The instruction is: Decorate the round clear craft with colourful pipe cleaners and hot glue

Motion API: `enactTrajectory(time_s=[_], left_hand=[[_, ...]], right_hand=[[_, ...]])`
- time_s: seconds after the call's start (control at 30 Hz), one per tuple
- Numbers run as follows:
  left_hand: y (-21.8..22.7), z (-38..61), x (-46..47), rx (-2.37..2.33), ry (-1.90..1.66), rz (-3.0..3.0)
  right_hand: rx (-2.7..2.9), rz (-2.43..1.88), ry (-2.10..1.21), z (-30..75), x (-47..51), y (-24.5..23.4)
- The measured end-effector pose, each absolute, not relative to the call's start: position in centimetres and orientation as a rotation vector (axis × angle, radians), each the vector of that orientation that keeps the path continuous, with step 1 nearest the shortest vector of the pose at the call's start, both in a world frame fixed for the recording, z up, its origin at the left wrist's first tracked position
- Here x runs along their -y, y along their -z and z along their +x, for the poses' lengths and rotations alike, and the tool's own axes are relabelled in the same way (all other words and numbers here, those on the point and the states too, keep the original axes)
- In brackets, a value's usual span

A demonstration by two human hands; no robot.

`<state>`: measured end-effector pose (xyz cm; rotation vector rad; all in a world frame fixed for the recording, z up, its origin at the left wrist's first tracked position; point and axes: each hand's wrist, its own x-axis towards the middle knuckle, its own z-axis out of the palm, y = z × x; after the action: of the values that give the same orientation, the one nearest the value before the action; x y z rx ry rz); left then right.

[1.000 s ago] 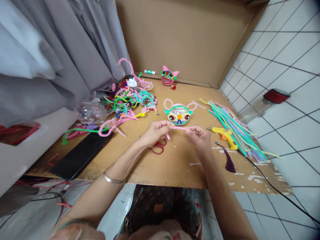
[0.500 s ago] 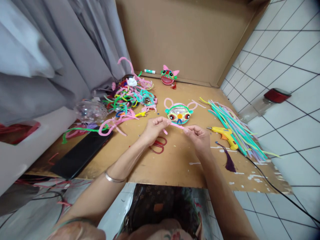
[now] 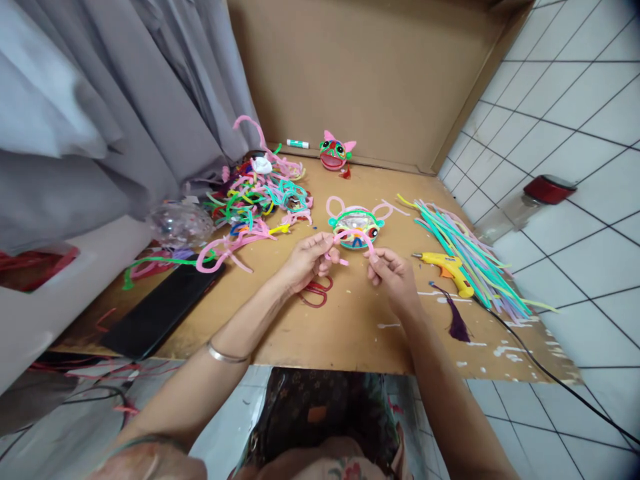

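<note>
Pink pipe cleaner point(image 3: 356, 233) is held in an arch over the wooden table point(image 3: 310, 340), so going big to small: left hand point(image 3: 314, 261) pinches 1 side, right hand point(image 3: 393, 272) pinches the other, face ornament point(image 3: 354, 219) with 2 pink loops sits just behind, yellow glue gun point(image 3: 453, 271) lies off right, red scissors handles point(image 3: 318, 292) near the left wrist.

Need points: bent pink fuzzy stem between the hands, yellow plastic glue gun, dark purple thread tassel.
Bent pink fuzzy stem point(image 3: 355, 232), head view, top of its arch.
Yellow plastic glue gun point(image 3: 451, 268), head view, mid-body.
Dark purple thread tassel point(image 3: 457, 324), head view, its strands.
</note>
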<state>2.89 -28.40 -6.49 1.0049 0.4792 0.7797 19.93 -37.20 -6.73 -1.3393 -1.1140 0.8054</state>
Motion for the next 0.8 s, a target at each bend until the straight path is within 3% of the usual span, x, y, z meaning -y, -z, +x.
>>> enactTrajectory(time_s=[0.37,0.53,0.8], left_hand=[[6.8,3.3,29.2,-0.469,-0.650,1.038],[7.1,3.7,28.8,-0.478,-0.791,0.955],[6.5,2.9,27.8,-0.568,-0.999,1.061]], right_hand=[[1.059,-1.329,-0.882,19.8,37.1,7.2],[1.094,-1.323,-0.917,19.7,37.2,7.1],[0.976,-1.377,-0.613,20.2,37.2,6.8]])
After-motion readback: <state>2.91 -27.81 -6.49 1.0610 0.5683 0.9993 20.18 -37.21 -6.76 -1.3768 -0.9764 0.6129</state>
